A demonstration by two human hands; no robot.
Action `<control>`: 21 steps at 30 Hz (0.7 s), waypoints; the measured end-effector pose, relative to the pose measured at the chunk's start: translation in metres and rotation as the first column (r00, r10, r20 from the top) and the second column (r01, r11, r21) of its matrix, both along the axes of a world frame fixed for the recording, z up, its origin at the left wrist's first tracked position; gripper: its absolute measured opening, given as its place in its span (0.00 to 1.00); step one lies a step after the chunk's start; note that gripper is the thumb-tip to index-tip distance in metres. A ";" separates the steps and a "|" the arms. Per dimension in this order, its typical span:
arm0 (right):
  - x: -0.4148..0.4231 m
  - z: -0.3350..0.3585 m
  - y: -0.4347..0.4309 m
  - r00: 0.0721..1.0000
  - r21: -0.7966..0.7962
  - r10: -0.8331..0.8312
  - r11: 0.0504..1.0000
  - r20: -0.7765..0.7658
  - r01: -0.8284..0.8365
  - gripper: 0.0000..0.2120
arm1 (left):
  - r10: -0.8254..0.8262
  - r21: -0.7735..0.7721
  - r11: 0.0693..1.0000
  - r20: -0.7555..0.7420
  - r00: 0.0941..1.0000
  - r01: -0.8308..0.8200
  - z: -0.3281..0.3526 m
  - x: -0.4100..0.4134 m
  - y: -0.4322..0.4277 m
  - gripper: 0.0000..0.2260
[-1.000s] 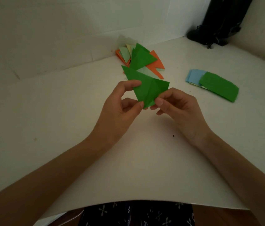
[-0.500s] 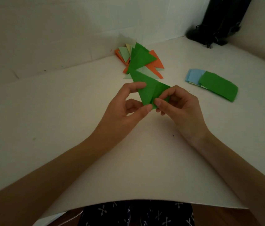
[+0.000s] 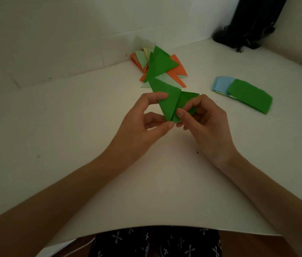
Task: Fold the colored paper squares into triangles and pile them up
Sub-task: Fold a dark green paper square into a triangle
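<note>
Your left hand and right hand both pinch the green paper, held up just on your side of the pile of triangles, likely so you can press its fold sharp; the flat squares wait to that pile's right.

Reaches in from both lower corners with bare forearms, angled toward each other. Pinches the green paper with the left hand, forefinger curled over its left edge and thumb at its lower tip. Grips the right flap with the right hand, thumb in front, other fingers curled.
</note>
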State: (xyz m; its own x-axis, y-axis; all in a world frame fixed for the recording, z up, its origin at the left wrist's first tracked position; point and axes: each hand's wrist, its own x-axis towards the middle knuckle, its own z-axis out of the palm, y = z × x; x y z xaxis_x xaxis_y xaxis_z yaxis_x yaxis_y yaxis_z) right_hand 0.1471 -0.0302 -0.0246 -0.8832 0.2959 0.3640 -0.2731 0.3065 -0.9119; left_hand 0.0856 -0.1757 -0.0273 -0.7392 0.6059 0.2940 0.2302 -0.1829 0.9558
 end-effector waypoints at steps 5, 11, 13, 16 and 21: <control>0.000 -0.001 -0.001 1.000 0.006 -0.007 1.000 -0.022 0.007 0.08 | 0.012 0.006 1.000 0.030 0.999 -0.012 -0.001 -0.001 0.001 0.20; 0.000 -0.002 -0.002 0.999 0.003 -0.020 1.000 -0.025 0.020 0.08 | -0.002 0.001 1.000 0.051 0.999 0.002 0.000 0.000 0.001 0.19; 0.000 -0.003 -0.003 1.000 0.007 -0.020 1.000 -0.022 0.020 0.09 | -0.006 0.001 1.000 0.059 0.998 0.006 0.000 0.000 0.001 0.20; 0.001 0.000 -0.001 1.000 -0.047 0.024 0.999 0.014 -0.024 0.11 | 0.000 0.014 1.000 0.099 0.995 -0.001 0.003 -0.001 0.001 0.20; 0.002 0.007 0.019 0.953 -0.002 0.295 0.955 0.072 -0.296 0.19 | 0.057 -0.055 0.997 0.147 0.988 -0.049 0.007 -0.016 -0.006 0.20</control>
State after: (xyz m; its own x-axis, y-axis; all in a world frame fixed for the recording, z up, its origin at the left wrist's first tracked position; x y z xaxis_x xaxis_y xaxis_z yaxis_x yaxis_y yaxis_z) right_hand 0.1490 -0.0117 -0.0180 -0.9541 0.0153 0.2991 -0.2879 0.2294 -0.9298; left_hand 0.0701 -0.1821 -0.0199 -0.8039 0.5759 0.1489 0.0937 -0.1246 0.9878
